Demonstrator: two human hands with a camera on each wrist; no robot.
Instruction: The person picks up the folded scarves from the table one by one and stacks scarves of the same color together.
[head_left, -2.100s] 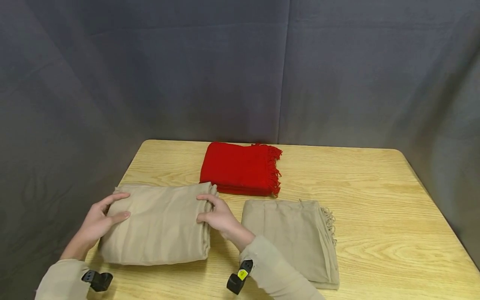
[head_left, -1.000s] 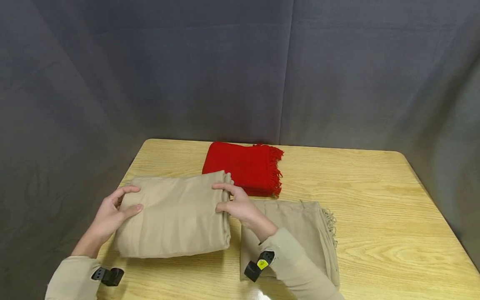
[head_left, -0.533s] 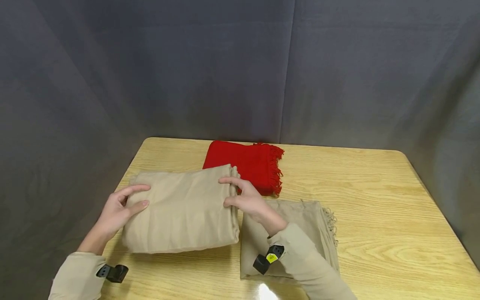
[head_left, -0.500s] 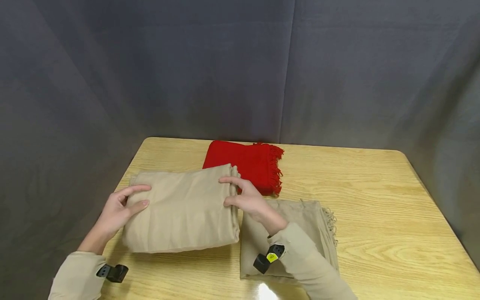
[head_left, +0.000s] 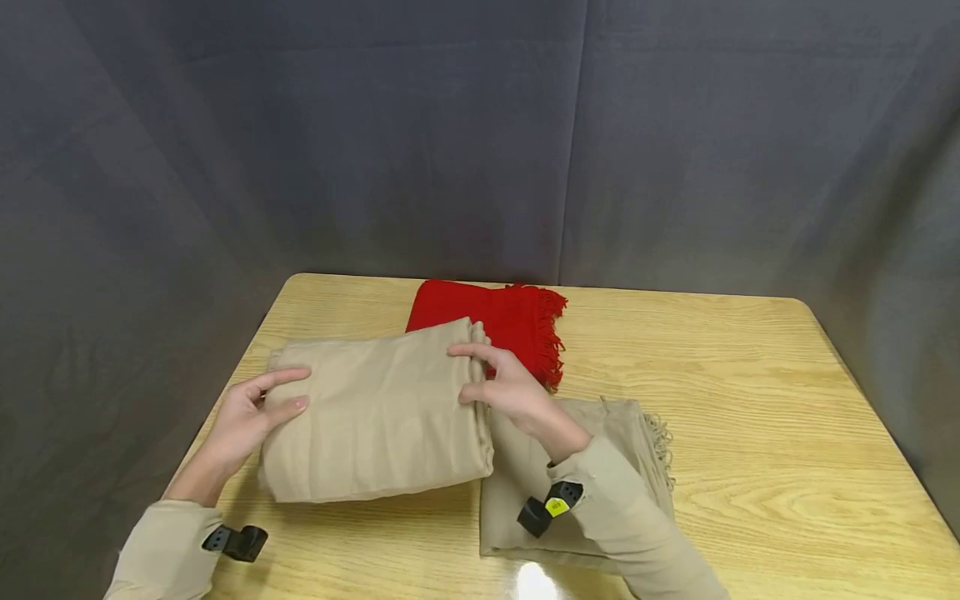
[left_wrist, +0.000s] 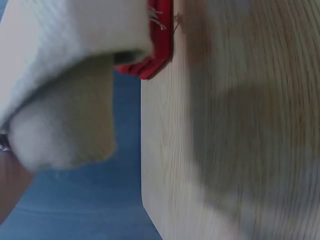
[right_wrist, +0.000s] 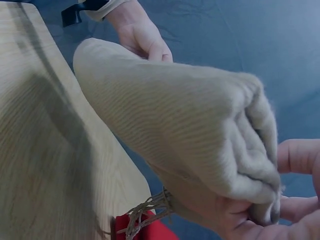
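Both hands hold up a thick, folded beige fringed scarf (head_left: 382, 417), tilted above the left half of the table. My left hand (head_left: 242, 417) grips its left end, thumb on the face turned to me. At the opposite end, my right hand (head_left: 517, 392) pinches the stacked folds. In the right wrist view the layers of the scarf (right_wrist: 165, 110) show between the fingers, and fringe hangs beneath. A second folded beige scarf (head_left: 513, 487) lies flat on the table, partly under my right forearm. Behind the held one sits a folded red fringed scarf (head_left: 513, 317), its near-left part covered.
The light wood table (head_left: 765, 417) extends to the right of the scarves. Dark grey curtains (head_left: 450, 150) enclose its back and sides. In the left wrist view, the table edge (left_wrist: 145, 150) runs beside the curtain.
Both hands have carried the beige scarf to the right and a little farther from me, its right end higher. It now overlaps the red scarf from my view. The other scarves lie unmoved.
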